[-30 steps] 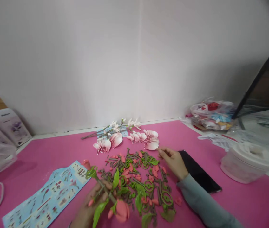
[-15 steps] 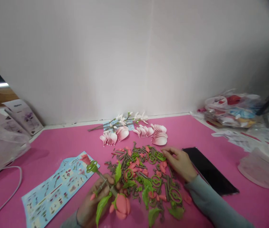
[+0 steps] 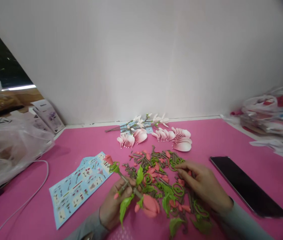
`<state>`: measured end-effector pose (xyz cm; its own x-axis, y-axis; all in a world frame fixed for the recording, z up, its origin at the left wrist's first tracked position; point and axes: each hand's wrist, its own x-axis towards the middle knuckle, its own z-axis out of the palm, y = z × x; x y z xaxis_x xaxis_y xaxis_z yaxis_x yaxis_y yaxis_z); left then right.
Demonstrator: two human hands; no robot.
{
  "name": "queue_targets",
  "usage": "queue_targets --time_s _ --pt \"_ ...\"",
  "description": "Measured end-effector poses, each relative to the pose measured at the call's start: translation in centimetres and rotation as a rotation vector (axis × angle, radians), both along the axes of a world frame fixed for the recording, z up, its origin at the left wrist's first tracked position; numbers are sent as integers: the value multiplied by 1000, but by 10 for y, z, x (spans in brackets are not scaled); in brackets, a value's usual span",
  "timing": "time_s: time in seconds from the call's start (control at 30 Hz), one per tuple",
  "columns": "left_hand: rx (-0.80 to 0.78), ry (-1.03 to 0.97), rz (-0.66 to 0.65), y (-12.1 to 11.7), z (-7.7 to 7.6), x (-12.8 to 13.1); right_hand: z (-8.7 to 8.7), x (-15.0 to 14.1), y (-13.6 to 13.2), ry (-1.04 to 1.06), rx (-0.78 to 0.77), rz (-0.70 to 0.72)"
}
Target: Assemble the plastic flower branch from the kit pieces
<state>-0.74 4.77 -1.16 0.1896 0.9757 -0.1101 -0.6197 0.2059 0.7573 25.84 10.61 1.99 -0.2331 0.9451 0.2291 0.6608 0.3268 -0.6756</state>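
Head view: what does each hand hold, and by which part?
Left hand: the flower branch, by its brown stalk, mid-length. Right hand: at the parts pile; whether it grips anything cannot be told.

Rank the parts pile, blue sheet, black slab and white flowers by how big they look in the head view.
1. Parts pile
2. Blue sheet and black slab: too alike to rank
3. White flowers

The white flowers lie farthest away, which may make them look smaller.
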Motion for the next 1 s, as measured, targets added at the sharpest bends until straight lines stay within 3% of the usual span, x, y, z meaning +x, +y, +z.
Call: queue_targets --time_s 0.17,0.4,0.57,1.0 --pt "11 -58 30 4 2 -5 1 0 -3 -90 22 -8" --pt "-189 -161 154 8 -3 -13 -2 -8 -7 -229 5 73" --pt "-185 -183 183 10 0 -10 -3 -18 -12 -309 -4 149" --pt "-183 -195 213 12 -7 -7 -16 -23 -11 -377 34 141"
